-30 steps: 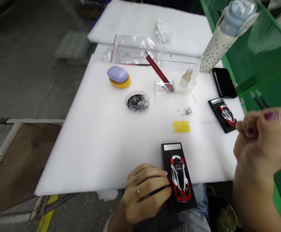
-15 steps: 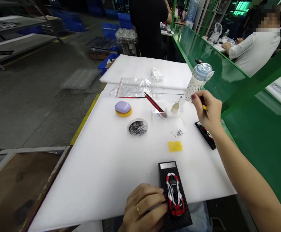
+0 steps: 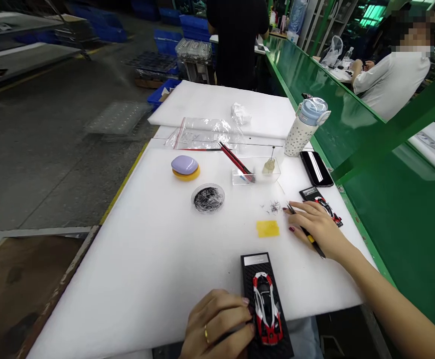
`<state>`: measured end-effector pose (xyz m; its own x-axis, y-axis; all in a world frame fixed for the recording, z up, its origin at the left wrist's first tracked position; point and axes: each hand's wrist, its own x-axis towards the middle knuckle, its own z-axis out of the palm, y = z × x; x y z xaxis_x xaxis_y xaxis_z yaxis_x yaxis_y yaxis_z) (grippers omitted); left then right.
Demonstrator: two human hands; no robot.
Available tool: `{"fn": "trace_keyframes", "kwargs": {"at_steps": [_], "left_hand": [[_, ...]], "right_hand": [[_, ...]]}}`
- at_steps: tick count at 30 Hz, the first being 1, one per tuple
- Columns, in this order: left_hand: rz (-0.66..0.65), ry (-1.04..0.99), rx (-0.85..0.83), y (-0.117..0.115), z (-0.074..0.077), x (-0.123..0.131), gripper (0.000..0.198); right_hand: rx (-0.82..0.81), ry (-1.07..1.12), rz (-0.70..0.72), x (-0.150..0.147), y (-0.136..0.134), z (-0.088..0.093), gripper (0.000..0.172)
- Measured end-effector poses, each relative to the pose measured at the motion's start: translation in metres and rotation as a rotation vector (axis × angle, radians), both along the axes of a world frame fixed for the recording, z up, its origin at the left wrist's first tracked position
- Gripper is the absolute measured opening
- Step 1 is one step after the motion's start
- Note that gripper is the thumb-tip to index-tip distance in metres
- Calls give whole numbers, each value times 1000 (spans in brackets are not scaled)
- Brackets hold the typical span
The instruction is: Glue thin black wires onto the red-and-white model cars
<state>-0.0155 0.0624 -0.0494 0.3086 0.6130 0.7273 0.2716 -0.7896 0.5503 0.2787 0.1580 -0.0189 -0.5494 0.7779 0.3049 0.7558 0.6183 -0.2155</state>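
My left hand (image 3: 219, 324) curls round the left edge of a black base (image 3: 254, 264) that carries a red, white and black model car (image 3: 265, 308) at the near edge of the white foam sheet (image 3: 157, 239). My right hand (image 3: 312, 224) lies low on the sheet, fingers pinched on thin dark tweezers (image 3: 307, 232) whose tip points at a small scatter of black bits (image 3: 273, 206). A yellow pad (image 3: 267, 229) lies just left of that hand. A second model car on a black base (image 3: 324, 204) sits behind the right hand.
A round dish of black bits (image 3: 208, 198), a purple and yellow case (image 3: 185, 167), a clear tray with red tools and a small bottle (image 3: 256, 172), a phone (image 3: 316, 168) and a spotted bottle (image 3: 305, 127) stand further back. A green conveyor (image 3: 389, 199) runs along the right, with other people beyond.
My right hand has come down from near the spotted bottle to the sheet beside the yellow pad. The phone is uncovered. My left hand has stayed on the car's base.
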Motion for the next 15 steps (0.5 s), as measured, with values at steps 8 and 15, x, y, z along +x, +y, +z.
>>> {"fn": "trace_keyframes", "kwargs": {"at_steps": [8, 15], "left_hand": [[90, 15, 50, 4, 16, -4, 16], [281, -148, 139, 10, 10, 12, 20]], "right_hand": [[-352, 706, -312, 3, 20, 16, 57], [-241, 695, -638, -8, 36, 12, 35]]}}
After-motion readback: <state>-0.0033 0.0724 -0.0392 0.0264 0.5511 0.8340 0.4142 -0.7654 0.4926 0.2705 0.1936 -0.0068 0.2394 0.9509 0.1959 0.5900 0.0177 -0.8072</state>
